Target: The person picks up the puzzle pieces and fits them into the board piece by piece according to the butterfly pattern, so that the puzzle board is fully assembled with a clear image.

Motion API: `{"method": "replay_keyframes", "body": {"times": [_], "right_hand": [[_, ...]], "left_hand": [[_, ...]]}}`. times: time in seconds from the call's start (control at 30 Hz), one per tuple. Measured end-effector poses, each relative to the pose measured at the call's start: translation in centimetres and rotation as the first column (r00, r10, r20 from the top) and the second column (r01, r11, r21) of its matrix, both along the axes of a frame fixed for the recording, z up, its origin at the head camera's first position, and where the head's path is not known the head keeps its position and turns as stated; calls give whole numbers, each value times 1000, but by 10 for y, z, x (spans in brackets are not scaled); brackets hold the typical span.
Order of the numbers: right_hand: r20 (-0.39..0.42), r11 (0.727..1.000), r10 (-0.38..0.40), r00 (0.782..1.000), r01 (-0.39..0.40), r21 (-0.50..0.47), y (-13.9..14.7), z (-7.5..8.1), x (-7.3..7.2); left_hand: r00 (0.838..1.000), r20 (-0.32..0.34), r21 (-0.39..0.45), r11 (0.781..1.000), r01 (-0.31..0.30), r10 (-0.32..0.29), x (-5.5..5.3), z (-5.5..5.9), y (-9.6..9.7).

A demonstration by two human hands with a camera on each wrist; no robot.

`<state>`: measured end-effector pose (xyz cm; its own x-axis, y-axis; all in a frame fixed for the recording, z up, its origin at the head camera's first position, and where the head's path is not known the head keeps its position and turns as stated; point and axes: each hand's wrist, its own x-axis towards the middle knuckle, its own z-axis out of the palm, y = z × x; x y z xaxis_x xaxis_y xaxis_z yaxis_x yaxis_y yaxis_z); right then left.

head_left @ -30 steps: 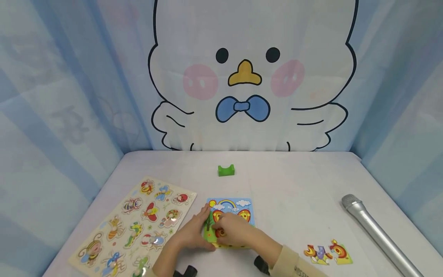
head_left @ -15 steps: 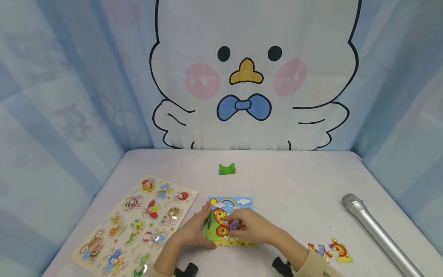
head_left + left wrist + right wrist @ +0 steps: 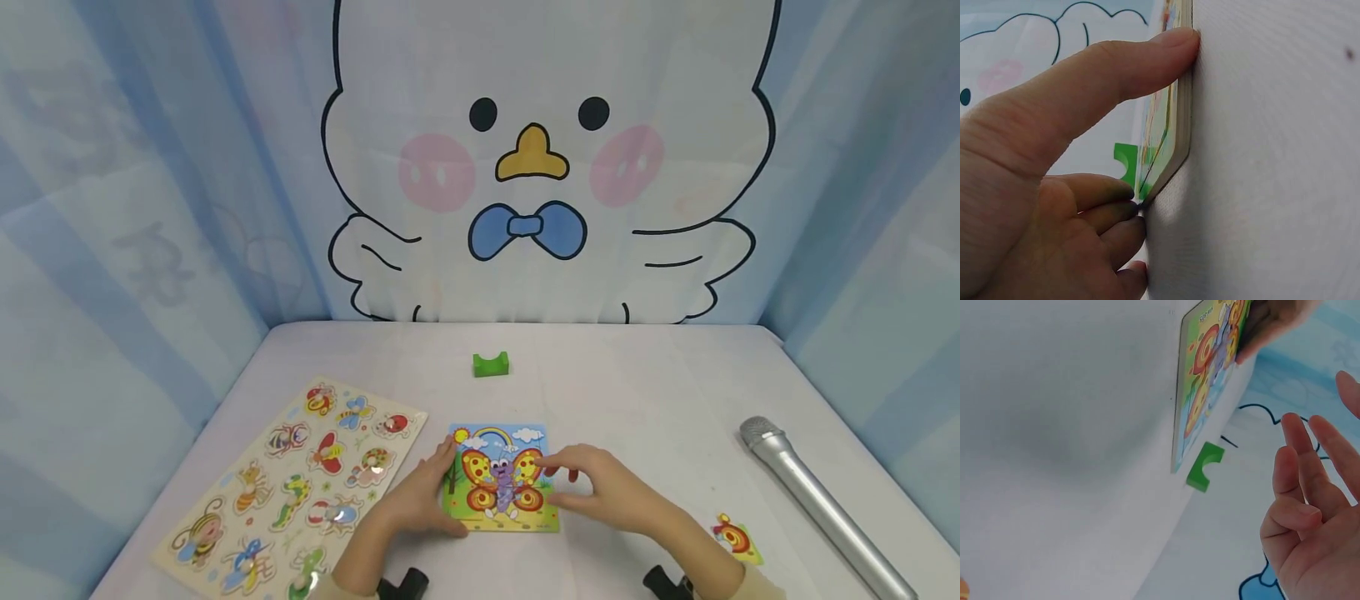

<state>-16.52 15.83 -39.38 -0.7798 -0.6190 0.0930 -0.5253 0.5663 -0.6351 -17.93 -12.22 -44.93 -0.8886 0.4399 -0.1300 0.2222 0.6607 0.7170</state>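
Note:
A square butterfly puzzle (image 3: pixel 504 487) lies on the table in the head view, with a purple-bodied, orange-winged butterfly under a rainbow. My left hand (image 3: pixel 422 496) holds it at its left side, thumb at the near left corner. In the left wrist view the thumb (image 3: pixel 1166 53) presses the board's edge, and the other fingers bend beside its side. My right hand (image 3: pixel 600 487) hovers just off the right side, fingers loosely bent. Nothing is held in that right hand (image 3: pixel 1316 519) in the right wrist view, where it appears apart from the board (image 3: pixel 1200 381).
A large insect puzzle board (image 3: pixel 288 492) lies at the left. Behind the small puzzle stands a green notched block (image 3: pixel 491 365). A silver microphone (image 3: pixel 821 504) lies along the right. Beside the right forearm is a colourful piece (image 3: pixel 737 542), partly hidden.
My right hand has lifted off the puzzle and moved right, uncovering the whole butterfly. The right forearm now covers part of the pieces on the right. The left hand has stayed in place.

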Motion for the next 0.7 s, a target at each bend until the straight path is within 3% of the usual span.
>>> {"method": "replay_keyframes", "body": {"times": [0.3,0.53,0.7], "right_hand": [[-30,999,-47,998,47,4,35,-2,6],[19,992,-122,992,121,42,59,-6,18],[-25,994,-104,994,105,11,76,-13,24]], "left_hand": [[1000,8,2,1000,-5,5,0,1,1],[1000,19,2,1000,-18,18,2,1,1],[999,38,2,1000,-30,30,2,3,2]]}}
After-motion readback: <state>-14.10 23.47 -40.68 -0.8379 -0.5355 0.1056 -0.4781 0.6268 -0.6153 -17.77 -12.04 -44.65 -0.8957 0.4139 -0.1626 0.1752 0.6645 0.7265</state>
